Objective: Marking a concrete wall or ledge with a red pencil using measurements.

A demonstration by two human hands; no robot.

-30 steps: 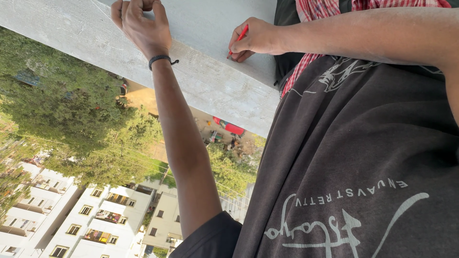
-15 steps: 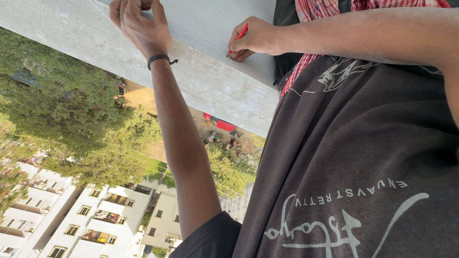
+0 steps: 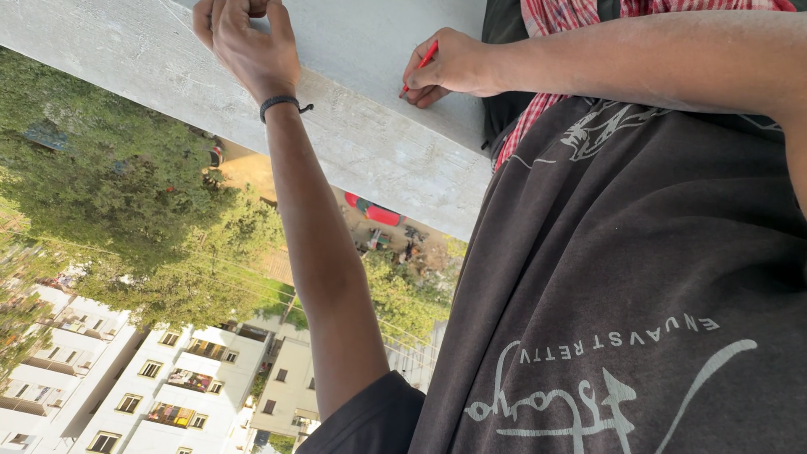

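Right hand (image 3: 454,67): fingers pinched round a thin red pencil (image 3: 423,63) — tip on the grey concrete ledge (image 3: 370,143), mostly hidden.
Left hand (image 3: 245,42): curled at the ledge's top edge, fingertips cut off — grip unclear.

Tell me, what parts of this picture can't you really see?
All in the head view:
- Left hand: its fingertips are cut off by the top edge, so what they pinch is hidden.
- Red pencil: mostly covered by the right hand; its tip on the grey concrete ledge is too small to make out.
- Things on the ground far below: too small.
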